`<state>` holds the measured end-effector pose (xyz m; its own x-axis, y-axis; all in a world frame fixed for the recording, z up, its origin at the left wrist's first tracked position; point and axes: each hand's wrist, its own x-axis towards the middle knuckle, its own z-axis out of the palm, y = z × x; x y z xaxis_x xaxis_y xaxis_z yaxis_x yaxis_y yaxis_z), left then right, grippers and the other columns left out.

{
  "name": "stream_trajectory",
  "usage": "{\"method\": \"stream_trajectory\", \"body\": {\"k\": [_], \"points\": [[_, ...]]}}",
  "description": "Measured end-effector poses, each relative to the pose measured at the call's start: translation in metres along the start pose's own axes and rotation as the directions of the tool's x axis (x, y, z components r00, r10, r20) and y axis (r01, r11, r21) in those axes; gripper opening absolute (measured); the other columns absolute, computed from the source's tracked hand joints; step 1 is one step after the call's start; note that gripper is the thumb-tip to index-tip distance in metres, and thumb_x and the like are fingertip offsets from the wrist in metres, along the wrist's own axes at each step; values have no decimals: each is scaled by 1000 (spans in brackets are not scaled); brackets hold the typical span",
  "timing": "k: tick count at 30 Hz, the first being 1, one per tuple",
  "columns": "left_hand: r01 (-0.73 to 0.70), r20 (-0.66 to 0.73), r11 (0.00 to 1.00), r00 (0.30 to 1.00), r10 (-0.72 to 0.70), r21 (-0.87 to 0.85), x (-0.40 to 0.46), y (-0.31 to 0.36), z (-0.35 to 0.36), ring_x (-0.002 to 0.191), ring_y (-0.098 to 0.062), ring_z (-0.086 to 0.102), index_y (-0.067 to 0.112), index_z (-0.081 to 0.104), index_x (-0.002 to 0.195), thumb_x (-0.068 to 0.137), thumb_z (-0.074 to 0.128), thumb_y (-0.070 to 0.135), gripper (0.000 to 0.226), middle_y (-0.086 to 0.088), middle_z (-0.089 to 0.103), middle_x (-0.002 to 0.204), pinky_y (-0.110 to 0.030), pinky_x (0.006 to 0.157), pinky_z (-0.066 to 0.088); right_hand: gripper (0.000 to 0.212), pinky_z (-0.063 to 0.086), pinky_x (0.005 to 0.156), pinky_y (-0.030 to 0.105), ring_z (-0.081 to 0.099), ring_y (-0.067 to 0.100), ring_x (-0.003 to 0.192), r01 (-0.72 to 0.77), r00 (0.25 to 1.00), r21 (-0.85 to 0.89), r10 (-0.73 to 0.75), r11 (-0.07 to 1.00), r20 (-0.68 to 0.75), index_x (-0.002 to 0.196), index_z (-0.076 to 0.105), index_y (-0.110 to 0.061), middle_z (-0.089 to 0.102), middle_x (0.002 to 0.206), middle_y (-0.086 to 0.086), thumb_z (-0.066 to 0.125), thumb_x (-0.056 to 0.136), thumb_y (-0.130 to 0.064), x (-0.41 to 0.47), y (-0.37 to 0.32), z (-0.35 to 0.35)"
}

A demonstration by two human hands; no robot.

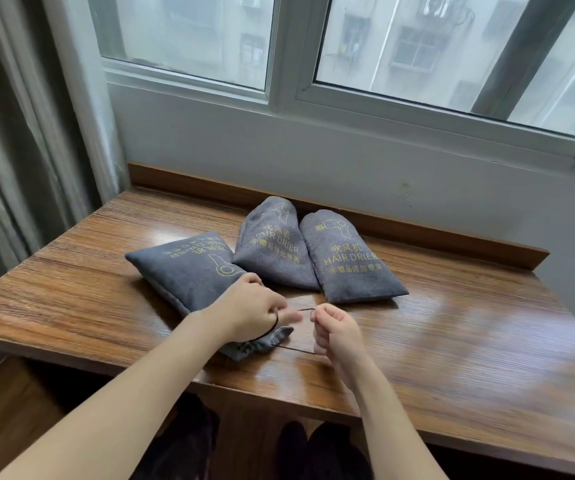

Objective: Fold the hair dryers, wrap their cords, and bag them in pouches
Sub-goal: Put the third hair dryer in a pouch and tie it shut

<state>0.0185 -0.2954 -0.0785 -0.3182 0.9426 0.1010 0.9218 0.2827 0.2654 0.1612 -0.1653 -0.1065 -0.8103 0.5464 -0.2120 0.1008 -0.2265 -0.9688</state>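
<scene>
Three filled grey pouches with gold "HAIR DRIER" print lie on the wooden table [452, 341]. The nearest pouch [182, 268] lies at the left, its gathered mouth [262, 342] toward me. My left hand [248, 310] rests over that mouth and pinches its black drawstring [305, 309]. My right hand [336, 332] pinches the other end of the string, which stretches thin between both hands. Two more pouches, one in the middle [272, 244] and one to the right [345, 258], lie side by side behind. No hair dryer shows; all are hidden inside the pouches.
A raised wooden lip [417, 233] runs along the table's back edge under a white wall and window. A grey curtain [19, 133] hangs at the left. Dark shoes [313, 448] stand on the floor below the table's front edge.
</scene>
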Motion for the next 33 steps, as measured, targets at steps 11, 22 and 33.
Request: {"method": "stream_trajectory", "body": {"k": [11, 22, 33], "points": [[-153, 92, 912, 988, 127, 381, -17, 0, 12, 122, -17, 43, 26, 74, 93, 81, 46, 77, 59, 9, 57, 125, -39, 112, 16, 34, 52, 85, 49, 60, 28, 84, -23, 989, 410, 82, 912, -126, 71, 51, -9, 65, 89, 15, 38, 103, -10, 6, 3, -9], [-81, 141, 854, 990, 9, 515, -27, 5, 13, 112, -26, 58, 29, 53, 132, 94, 48, 52, 45, -8, 69, 107, -41, 118, -2, 38, 36, 43, 21, 29, 9, 42, -54, 976, 692, 186, 720, -116, 69, 37, -19, 31, 53, -4, 33, 107, -24, 24, -7, 15], [-247, -40, 860, 955, 295, 446, -37, -30, 22, 84, -16, 58, 27, 70, 63, 76, 50, 54, 35, 12, 55, 74, -46, 105, 36, 39, 34, 41, 19, 29, 9, 38, 35, 913, 623, 229, 781, -338, 69, 29, -19, 29, 47, -4, 27, 106, -9, 24, -6, -22]]}}
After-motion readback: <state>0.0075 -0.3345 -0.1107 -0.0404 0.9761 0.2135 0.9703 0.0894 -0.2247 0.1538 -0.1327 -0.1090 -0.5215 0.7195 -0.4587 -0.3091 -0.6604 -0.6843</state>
